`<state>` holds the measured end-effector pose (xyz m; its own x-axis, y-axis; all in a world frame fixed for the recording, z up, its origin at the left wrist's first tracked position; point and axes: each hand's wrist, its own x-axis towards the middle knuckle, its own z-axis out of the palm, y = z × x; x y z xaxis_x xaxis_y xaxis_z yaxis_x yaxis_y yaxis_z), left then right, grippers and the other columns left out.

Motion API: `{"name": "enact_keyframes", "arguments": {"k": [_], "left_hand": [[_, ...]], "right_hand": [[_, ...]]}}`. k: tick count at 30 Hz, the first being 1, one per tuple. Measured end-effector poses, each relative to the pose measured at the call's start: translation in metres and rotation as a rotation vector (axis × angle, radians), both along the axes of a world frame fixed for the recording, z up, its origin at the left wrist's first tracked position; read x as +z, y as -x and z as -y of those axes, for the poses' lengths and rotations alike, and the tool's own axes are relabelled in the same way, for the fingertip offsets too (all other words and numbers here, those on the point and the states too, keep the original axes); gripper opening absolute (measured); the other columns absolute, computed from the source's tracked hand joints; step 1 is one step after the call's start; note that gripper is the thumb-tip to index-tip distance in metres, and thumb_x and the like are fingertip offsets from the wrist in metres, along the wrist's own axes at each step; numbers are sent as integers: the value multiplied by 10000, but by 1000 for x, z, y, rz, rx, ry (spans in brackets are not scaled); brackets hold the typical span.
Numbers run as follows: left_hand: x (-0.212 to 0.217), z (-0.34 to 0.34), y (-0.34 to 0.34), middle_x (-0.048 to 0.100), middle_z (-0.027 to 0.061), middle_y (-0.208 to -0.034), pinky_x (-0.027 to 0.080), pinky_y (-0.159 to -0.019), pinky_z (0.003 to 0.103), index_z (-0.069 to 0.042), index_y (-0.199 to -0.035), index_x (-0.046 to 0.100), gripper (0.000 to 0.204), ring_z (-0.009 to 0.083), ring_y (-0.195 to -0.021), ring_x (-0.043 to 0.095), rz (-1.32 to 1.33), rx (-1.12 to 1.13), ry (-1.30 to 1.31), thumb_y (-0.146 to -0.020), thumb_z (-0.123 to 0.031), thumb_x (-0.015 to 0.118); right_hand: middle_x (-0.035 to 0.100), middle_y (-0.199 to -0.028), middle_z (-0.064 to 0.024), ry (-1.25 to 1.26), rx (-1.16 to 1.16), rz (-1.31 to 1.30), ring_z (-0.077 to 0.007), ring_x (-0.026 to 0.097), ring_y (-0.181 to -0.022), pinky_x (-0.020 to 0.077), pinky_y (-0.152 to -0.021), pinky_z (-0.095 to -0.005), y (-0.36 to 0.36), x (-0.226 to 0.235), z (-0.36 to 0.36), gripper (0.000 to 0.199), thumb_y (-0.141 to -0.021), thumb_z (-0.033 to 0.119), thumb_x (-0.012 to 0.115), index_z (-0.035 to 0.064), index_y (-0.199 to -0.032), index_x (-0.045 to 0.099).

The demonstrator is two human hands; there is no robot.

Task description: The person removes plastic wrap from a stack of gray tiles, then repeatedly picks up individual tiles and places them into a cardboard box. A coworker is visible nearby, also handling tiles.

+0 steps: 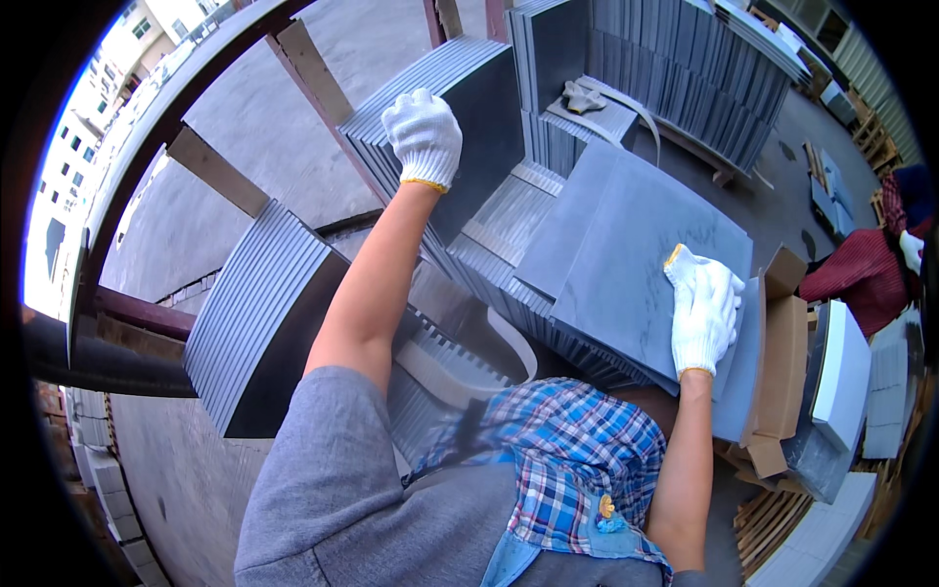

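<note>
My left hand, in a white knit glove, is closed in a fist at the top edge of an upright stack of dark grey slabs. What its fingers hold, if anything, is hidden. On the right, my gloved right hand rests on a large flat grey slab near its right edge. A bunched white glove with a yellow cuff edge sticks out from under its fingers. Dark smudges mark the slab's surface beside that hand. More slabs lie beneath this one.
A loose dirty glove lies on a slab stack behind. Another upright stack leans on the metal rack at left. An open cardboard box stands at right. Beyond it is another person in a dark red garment. A pale strap curls near my apron.
</note>
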<state>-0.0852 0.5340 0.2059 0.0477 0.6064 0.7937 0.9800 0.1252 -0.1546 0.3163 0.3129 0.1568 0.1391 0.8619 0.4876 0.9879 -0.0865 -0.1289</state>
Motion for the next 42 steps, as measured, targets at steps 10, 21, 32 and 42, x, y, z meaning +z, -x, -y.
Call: {"name": "enact_keyframes", "arguments": {"k": [10, 21, 32, 42], "left_hand": [[36, 21, -48, 743, 147, -932, 581, -722, 494, -88, -997, 764, 298, 333, -894, 735, 225, -37, 321, -940, -374, 703], [54, -56, -70, 766, 229, -1086, 592, -870, 443, 16, -1108, 776, 528, 409, -1056, 735, 183, -245, 1077, -838, -438, 772], [123, -37, -2, 698, 103, -795, 507, -696, 396, 92, -956, 779, 499, 221, -758, 672, 502, -339, 938, -806, -380, 842], [276, 20, -48, 769, 158, -917, 583, -841, 336, 57, -1031, 780, 356, 234, -804, 738, 685, -644, 961, -858, -252, 813]], "right_hand": [[524, -1342, -145, 2, -1, 32, -404, 506, -1266, 419, -1050, -537, -6, -7, 0, 324, -1020, 337, 609, 103, -1244, 603], [520, -1351, -154, -4, -72, -38, -391, 493, -1278, 382, -1089, -531, -7, -4, 5, 376, -949, 349, 665, 120, -1246, 650], [538, -1265, -114, -61, -68, -196, -337, 523, -1234, 399, -1065, -502, -9, 5, 8, 284, -931, 341, 695, 125, -1116, 693], [596, -1209, -148, 49, -282, -286, -372, 595, -1151, 525, -930, -534, 4, 7, 9, 423, -873, 386, 771, 140, -1195, 652]]}}
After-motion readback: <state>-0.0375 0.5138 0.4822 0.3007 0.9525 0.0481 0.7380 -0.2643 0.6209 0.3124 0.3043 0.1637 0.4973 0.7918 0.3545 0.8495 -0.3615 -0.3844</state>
